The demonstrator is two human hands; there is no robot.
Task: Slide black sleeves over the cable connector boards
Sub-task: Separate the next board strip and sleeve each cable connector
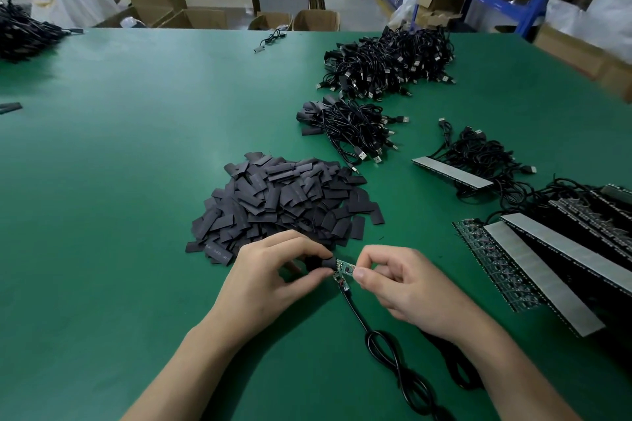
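My left hand pinches a black sleeve between thumb and fingers. Its open end meets the tip of a small green connector board. My right hand pinches that board from the right. The board's black cable runs down toward me in loose loops on the green table. A heap of loose black sleeves lies just beyond both hands.
Strips of joined boards with grey backing lie at the right, another strip farther back. Two piles of black USB cables sit behind the heap. More cables rest at the far left edge. Cardboard boxes and blue shelving stand beyond the table.
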